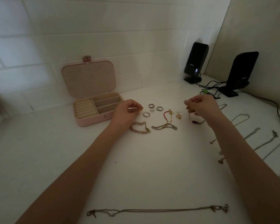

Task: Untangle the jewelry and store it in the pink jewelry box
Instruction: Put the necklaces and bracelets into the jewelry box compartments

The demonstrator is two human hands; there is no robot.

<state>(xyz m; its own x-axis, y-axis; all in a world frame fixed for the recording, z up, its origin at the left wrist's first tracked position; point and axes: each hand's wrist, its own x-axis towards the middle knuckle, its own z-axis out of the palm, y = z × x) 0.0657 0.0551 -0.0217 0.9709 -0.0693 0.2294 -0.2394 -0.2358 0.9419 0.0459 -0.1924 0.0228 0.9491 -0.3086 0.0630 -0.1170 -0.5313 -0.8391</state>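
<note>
The pink jewelry box point(94, 119) stands open at the back left, lid up, compartments bare. My left hand point(126, 111) pinches a small gold piece point(140, 110) just right of the box. My right hand point(200, 107) pinches a thin silver piece point(189, 115) that hangs down from its fingers. Between the hands lie several rings point(152, 109), a pink bead bracelet point(140, 127), a silver bead bracelet point(164, 126) tangled with a red cord bracelet point(167, 113), and a gold earring point(178, 115). A long chain point(157, 210) lies stretched out near me.
Several thin necklaces point(263, 143) are laid out side by side at the right. Two black speakers point(196, 62) point(241, 73) with cables point(212, 91) stand at the back right corner. A tiled wall runs behind the white table point(152, 167).
</note>
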